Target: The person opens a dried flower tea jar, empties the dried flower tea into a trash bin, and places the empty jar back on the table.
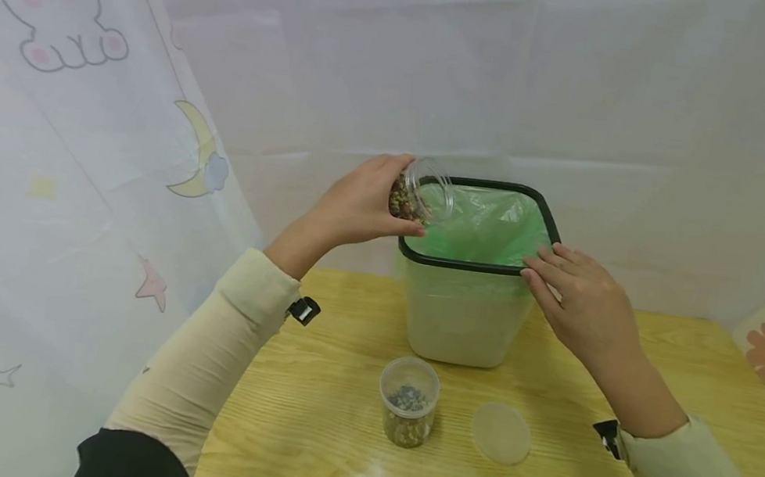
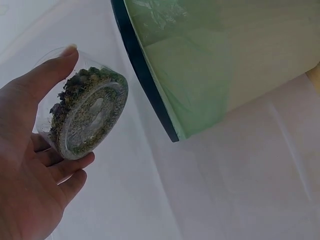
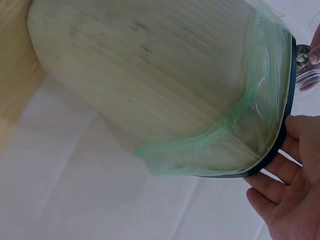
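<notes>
Jar (image 1: pixel 421 193) of dried mixed bits sits tipped on its side in my left hand (image 1: pixel 357 208), mouth aimed at the bin (image 1: pixel 464 319), right over the near-left corner of the black rim (image 1: pixel 475 265). My left grip is curled round it, thumb on one side and fingers underneath; the wrist view shows the contents packed against the jar's base (image 2: pixel 90 117) and not sliding yet. My right hand (image 1: pixel 583 309) lies flat on the rim's right side, fingers straight, steadying it rather than clasping anything.

Here's the worry: the jar's mouth looks to hang only just inside the rim. If the packed stuff lets go all at once, I judge part of it could hit the rim and scatter onto the surface (image 1: pixel 333 422), or slip down between the green liner (image 1: pixel 490 227) and the bin wall.

The liner is loose, too. From the right wrist view its edge (image 3: pixel 200 155) droops down the outside, so a heavy clump might drag it inward if the rim ring isn't pinning it well.

Smooth clear plastic in a tilted hold could also roll out of my fingers and drop in whole.

Nearer me on the surface, a second open jar (image 1: pixel 408 403) stands upright with its lid (image 1: pixel 501 433) lying flat just beside it; a careless forearm could knock that one over.
</notes>
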A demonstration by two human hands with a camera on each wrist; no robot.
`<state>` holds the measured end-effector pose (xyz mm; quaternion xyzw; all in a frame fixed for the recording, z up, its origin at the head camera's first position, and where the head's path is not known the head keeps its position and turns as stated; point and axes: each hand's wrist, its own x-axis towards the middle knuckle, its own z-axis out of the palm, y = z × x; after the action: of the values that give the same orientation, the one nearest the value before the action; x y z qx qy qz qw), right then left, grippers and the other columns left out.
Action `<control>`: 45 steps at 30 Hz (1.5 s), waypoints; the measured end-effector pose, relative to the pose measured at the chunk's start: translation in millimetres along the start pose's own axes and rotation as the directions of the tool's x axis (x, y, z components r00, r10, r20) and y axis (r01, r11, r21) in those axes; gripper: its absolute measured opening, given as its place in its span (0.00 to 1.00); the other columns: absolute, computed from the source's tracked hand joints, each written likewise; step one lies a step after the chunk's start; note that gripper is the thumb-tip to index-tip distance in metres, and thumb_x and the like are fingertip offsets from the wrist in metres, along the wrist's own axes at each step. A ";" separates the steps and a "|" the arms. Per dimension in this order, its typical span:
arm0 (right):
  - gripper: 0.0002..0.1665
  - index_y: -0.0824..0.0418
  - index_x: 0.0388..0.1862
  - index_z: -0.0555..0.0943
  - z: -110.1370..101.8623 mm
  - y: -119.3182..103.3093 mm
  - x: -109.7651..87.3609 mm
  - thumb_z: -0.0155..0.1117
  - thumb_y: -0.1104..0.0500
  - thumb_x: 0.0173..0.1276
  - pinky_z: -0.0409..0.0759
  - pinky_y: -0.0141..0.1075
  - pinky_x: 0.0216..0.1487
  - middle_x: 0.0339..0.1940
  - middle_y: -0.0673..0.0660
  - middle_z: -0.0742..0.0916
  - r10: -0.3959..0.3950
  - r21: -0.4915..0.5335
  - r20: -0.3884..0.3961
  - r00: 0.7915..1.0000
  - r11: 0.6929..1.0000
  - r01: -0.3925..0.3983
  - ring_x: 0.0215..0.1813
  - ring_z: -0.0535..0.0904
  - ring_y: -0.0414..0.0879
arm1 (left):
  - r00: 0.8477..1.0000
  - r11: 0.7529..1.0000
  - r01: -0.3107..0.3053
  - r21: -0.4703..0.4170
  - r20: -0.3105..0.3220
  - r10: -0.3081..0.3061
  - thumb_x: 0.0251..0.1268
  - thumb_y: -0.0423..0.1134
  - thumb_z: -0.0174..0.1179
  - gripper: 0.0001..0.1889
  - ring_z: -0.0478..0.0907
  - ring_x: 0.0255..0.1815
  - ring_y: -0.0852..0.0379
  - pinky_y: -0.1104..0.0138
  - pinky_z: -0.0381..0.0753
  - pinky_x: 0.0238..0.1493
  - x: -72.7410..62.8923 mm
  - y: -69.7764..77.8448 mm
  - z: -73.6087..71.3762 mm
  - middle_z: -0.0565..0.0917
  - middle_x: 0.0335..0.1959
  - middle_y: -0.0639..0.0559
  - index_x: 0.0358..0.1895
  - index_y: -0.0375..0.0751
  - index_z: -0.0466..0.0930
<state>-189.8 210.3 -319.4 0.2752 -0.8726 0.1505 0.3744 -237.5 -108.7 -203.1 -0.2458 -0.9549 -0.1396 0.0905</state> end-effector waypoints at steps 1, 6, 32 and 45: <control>0.19 0.65 0.54 0.87 -0.1 -0.1 -0.2 0.71 0.61 0.65 0.72 0.56 0.68 0.55 0.67 0.87 0.004 0.000 0.003 1.000 1.000 -0.004 0.62 0.80 0.64 | 1.000 1.000 0.001 0.008 0.002 -0.001 0.56 0.65 0.70 0.57 0.58 0.79 0.46 0.51 0.65 0.74 0.5 0.6 0.0 0.61 0.79 0.44 0.82 0.43 0.50; 0.18 0.64 0.55 0.87 -1.5 -1.4 -0.3 0.71 0.61 0.66 0.71 0.56 0.69 0.56 0.66 0.87 0.025 -0.004 0.032 0.999 1.000 -0.025 0.64 0.79 0.63 | 1.000 0.999 0.014 0.047 0.007 -0.014 0.56 0.66 0.70 0.57 0.60 0.78 0.45 0.50 0.68 0.72 3.9 2.1 -0.2 0.61 0.79 0.43 0.82 0.44 0.49; 0.19 0.64 0.55 0.87 -3.2 -5.2 -4.1 0.70 0.61 0.66 0.69 0.53 0.72 0.56 0.66 0.86 0.040 -0.001 0.005 0.999 0.999 -0.040 0.65 0.78 0.63 | 0.999 0.978 -0.031 0.204 -0.019 0.036 0.57 0.65 0.69 0.55 0.62 0.75 0.46 0.55 0.70 0.70 13.3 3.4 1.4 0.64 0.75 0.42 0.81 0.41 0.51; 0.19 0.64 0.55 0.87 -5.4 -7.6 -5.9 0.70 0.61 0.66 0.69 0.54 0.71 0.56 0.66 0.86 0.051 -0.001 0.012 0.999 0.999 -0.051 0.65 0.78 0.63 | 0.997 0.962 -0.058 0.265 -0.026 0.067 0.57 0.65 0.70 0.55 0.61 0.75 0.45 0.57 0.67 0.73 13.0 3.2 2.7 0.65 0.74 0.41 0.80 0.39 0.52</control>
<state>-178.8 208.9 -319.7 0.2536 -0.8816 0.1582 0.3652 -247.4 -99.5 -201.9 -0.2589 -0.9551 -0.0123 0.1432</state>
